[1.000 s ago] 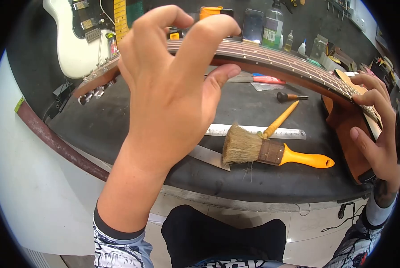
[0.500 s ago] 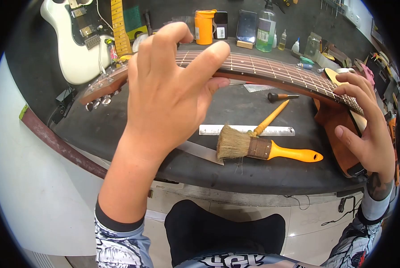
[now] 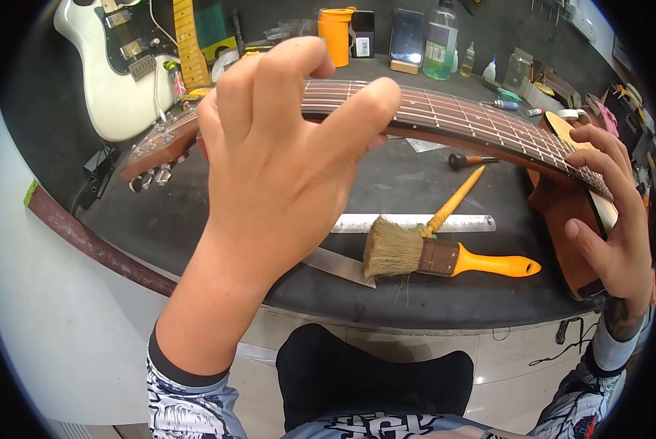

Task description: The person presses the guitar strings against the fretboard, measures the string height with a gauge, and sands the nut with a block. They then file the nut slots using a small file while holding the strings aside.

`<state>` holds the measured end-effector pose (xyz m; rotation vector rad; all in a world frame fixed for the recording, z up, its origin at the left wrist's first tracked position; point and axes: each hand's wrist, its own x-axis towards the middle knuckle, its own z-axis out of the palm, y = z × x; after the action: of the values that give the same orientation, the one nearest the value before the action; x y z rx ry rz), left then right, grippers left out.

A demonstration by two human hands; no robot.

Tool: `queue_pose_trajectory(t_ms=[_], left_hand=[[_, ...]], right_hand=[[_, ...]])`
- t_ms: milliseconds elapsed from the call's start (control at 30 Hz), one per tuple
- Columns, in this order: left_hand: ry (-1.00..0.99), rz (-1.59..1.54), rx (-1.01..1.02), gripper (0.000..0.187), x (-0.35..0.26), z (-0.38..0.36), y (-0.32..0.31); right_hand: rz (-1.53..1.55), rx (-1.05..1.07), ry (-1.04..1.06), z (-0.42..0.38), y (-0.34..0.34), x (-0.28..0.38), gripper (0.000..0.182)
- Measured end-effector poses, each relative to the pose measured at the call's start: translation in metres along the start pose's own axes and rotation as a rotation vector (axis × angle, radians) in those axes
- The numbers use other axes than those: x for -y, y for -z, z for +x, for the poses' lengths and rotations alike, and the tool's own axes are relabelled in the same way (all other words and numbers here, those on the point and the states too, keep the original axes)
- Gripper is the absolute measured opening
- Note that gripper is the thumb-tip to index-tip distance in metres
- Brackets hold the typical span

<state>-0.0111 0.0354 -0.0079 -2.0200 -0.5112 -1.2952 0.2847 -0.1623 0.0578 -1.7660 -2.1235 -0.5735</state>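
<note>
A guitar lies across the bench with its fretboard (image 3: 482,124) facing up and its headstock (image 3: 159,150) at the left. Around the neck, near the headstock end, my left hand (image 3: 284,154) is wrapped with bent fingers; its thumb side is partly hidden. My right hand (image 3: 613,212) rests at the body end, fingertips on the strings and thumb apart, beside the brown guitar body (image 3: 566,234). Below the neck lie a brush with a yellow handle (image 3: 496,264), a steel ruler (image 3: 467,222) and a yellow wooden stick (image 3: 456,199).
A white electric guitar (image 3: 119,88) stands at the back left. Along the back are an orange container (image 3: 334,40), a phone (image 3: 406,36), a green-liquid bottle (image 3: 438,55) and small bottles. A dark-handled tool (image 3: 466,161) lies beneath the neck.
The view has shifted slightly. My left hand has moved a little to the right along the neck, its fingers still bent. My right hand keeps nearly the same pose at the body end.
</note>
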Motion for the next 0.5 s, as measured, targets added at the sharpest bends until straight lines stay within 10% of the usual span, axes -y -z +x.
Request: queue_pose_trajectory(t_ms=[500], left_hand=[[-0.008,0.020,0.012,0.034,0.0018,0.0008,0.0017]], right_hand=[[-0.101,0.075,0.021,-0.0037,0.0032,-0.0080,0.063]])
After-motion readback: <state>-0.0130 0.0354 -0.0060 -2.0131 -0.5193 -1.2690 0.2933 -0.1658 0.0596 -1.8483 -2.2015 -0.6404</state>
